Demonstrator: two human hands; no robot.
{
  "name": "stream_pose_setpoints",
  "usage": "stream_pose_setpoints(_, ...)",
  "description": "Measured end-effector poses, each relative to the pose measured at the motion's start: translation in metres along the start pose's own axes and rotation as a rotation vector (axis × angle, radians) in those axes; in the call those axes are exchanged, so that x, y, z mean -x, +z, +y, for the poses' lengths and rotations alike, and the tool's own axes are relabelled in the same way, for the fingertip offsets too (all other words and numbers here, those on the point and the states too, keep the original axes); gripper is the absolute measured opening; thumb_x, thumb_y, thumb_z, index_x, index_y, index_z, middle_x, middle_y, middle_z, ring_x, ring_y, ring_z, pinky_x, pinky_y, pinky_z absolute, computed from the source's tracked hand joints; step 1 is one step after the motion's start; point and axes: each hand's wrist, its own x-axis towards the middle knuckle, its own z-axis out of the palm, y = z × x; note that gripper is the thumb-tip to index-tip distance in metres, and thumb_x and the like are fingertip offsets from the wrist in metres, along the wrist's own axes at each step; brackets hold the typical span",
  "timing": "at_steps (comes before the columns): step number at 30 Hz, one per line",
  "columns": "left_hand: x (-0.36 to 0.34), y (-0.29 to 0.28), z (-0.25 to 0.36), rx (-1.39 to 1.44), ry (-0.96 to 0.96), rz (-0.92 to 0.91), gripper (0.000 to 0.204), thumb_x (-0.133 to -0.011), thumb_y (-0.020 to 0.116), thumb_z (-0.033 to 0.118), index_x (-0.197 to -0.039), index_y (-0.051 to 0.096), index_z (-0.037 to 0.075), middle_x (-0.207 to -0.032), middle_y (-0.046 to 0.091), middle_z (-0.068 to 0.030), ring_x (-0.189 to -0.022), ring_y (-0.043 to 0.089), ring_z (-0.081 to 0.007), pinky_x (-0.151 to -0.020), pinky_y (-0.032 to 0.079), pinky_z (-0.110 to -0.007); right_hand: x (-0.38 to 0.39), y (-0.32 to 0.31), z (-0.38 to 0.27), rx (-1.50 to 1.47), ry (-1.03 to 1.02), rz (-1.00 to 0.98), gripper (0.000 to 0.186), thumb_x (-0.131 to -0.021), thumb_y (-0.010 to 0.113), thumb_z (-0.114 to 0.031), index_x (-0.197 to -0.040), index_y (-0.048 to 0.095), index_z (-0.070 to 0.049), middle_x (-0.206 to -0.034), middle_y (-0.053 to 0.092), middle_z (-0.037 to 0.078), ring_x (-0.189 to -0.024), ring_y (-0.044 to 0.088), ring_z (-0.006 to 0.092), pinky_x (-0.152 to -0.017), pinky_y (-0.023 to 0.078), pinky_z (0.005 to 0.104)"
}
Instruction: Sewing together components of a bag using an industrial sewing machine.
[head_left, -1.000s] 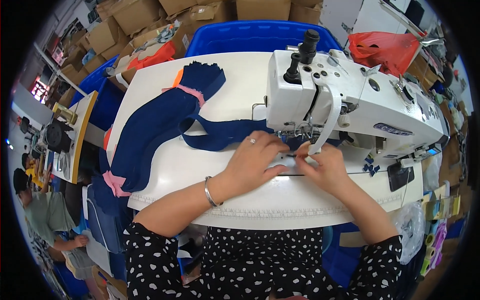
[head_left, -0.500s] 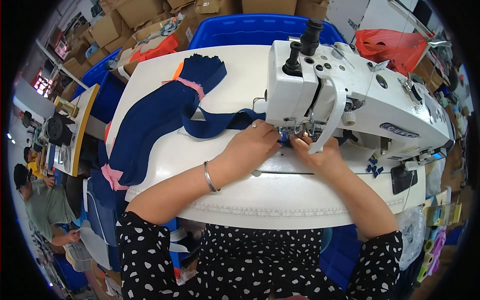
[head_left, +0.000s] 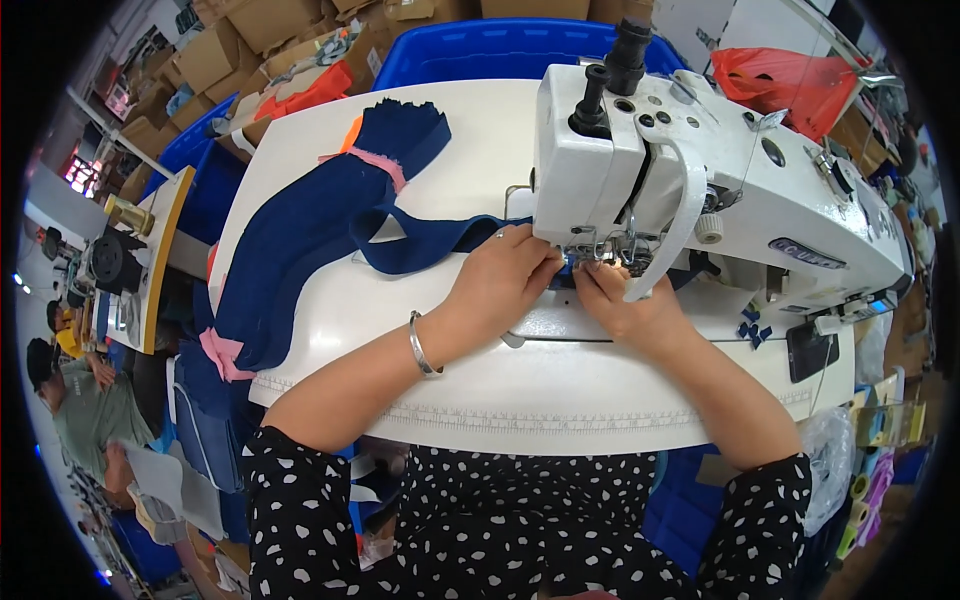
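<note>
A white sewing machine (head_left: 600, 150) stands on the right of the white table. At its needle area my left hand (head_left: 503, 283) pinches a navy fabric strip (head_left: 425, 250), fingers closed on its edge just left of the presser foot. Facing it from the right, my right hand (head_left: 625, 305) also has its fingers pressed together on the navy cloth near the foot; the fingertips are partly hidden by the machine's white guard. Leftward the strip loops back to a stack of navy fabric pieces (head_left: 275, 235), tied with pink strips (head_left: 378, 168).
Behind the table sits a blue bin (head_left: 440, 50). Small navy scraps (head_left: 752, 330) and a dark phone (head_left: 812, 352) lie at the table's right. A ruler tape (head_left: 540, 425) runs along the front edge. At far left a person (head_left: 85, 410) sits near another machine.
The view has shifted slightly. Both hands stay at the needle area, and the loop of navy strip on the left has changed shape a little.
</note>
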Motion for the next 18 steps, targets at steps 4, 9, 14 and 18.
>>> stream_pose_setpoints(4, -0.001, -0.001, 0.002, 0.029, -0.014, 0.001, 0.011, -0.089, 0.065, 0.013, -0.089, 0.064, 0.003, -0.087, 0.061, -0.0129, -0.08, 0.06, -0.032, -0.069, 0.05, -0.042, 0.0, 0.002, -0.009, -0.045, 0.021, -0.021, 0.024, -0.071, 0.064, -0.008, -0.094, 0.068, -0.003, -0.087, 0.065, 0.005, -0.069, 0.063, 0.0191, -0.056, 0.051, 0.0311)
stream_pose_setpoints(9, 0.001, 0.0, -0.001, 0.059, -0.027, 0.004, 0.01, -0.088, 0.065, 0.013, -0.089, 0.065, 0.003, -0.087, 0.061, -0.0119, -0.081, 0.06, -0.0311, -0.07, 0.05, -0.041, -0.008, -0.011, -0.016, 0.025, 0.052, -0.117, 0.028, -0.072, 0.064, -0.008, -0.099, 0.069, -0.003, -0.091, 0.068, 0.007, -0.072, 0.066, 0.0191, -0.06, 0.053, 0.0335)
stream_pose_setpoints(14, 0.002, -0.003, 0.002, 0.094, -0.038, 0.004, 0.009, -0.088, 0.066, 0.013, -0.09, 0.066, 0.004, -0.087, 0.062, -0.0109, -0.082, 0.06, -0.03, -0.072, 0.049, -0.04, -0.004, -0.004, -0.015, -0.027, 0.103, -0.062, 0.026, -0.075, 0.064, -0.007, -0.1, 0.069, -0.003, -0.099, 0.069, 0.007, -0.079, 0.068, 0.0189, -0.063, 0.054, 0.0339)
stream_pose_setpoints(18, 0.001, -0.005, 0.003, 0.044, -0.005, -0.016, 0.011, -0.085, 0.071, 0.011, -0.094, 0.07, 0.004, -0.093, 0.067, -0.0099, -0.083, 0.063, -0.0286, -0.071, 0.052, -0.037, 0.003, 0.014, -0.019, -0.299, 0.375, -0.078, 0.02, -0.077, 0.065, -0.005, -0.097, 0.069, -0.005, -0.099, 0.069, 0.008, -0.084, 0.069, 0.0229, -0.064, 0.054, 0.0343)
